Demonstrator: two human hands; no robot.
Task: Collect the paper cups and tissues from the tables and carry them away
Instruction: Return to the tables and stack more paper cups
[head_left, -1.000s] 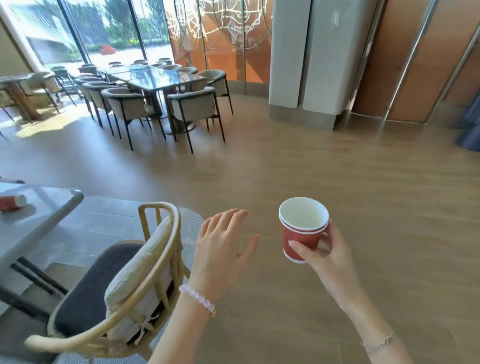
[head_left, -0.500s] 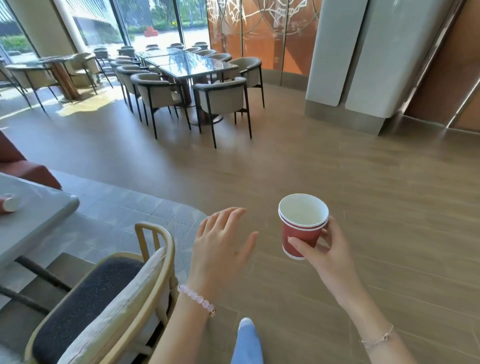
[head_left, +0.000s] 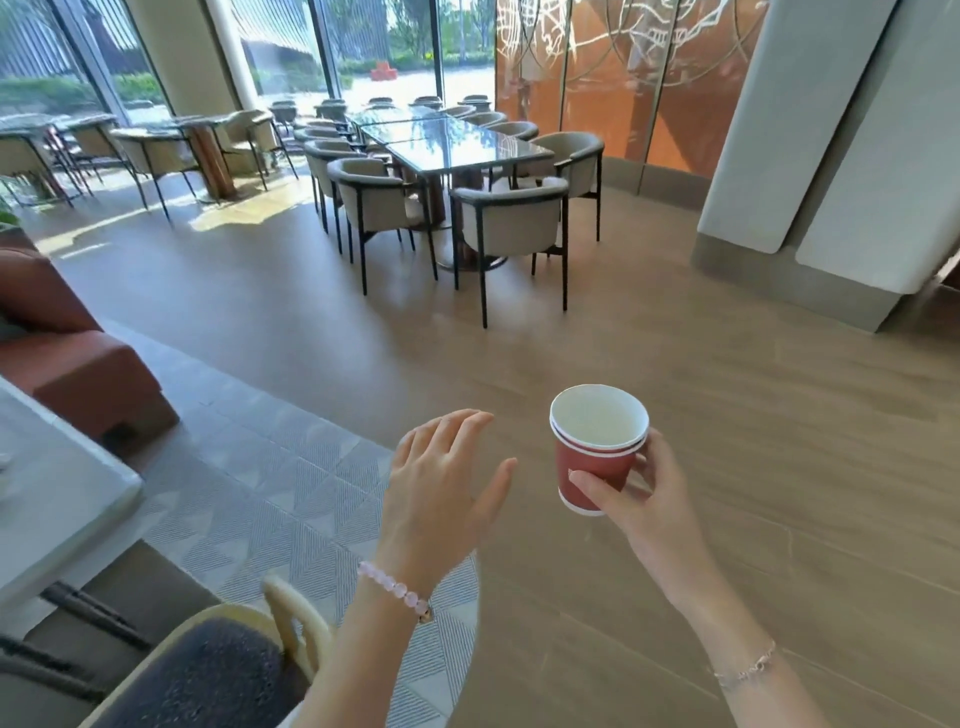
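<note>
- Your right grip (head_left: 644, 493) is curled round the paper cups (head_left: 597, 457). The thumb lies across the near side low on the red wall, and the fingers wrap behind.
- Two white rims show, one nested in the other, so take it as a stack of two.
- The stack stands upright with its long axis vertical and its mouth up. It is held in the air over the wooden floor (head_left: 753, 415) and touches no table.
- Your left grip (head_left: 441, 478) holds nothing. Its fingers are straight and a little spread, palm down, just left of the cups and apart from them.
- The coming move turns on this: the near table (head_left: 62, 499) lies to your left, on the side of the free left grip. The loaded right grip is the farther one.
- Most of that table's top is cut off by the frame's edge, so you cannot tell what remains there.
- The long glass table (head_left: 452, 140) stands well ahead, ringed with chairs. No cup or tissue can be made out on it.
- Any further pick should probably go to the left grip, with the stack kept level.
</note>
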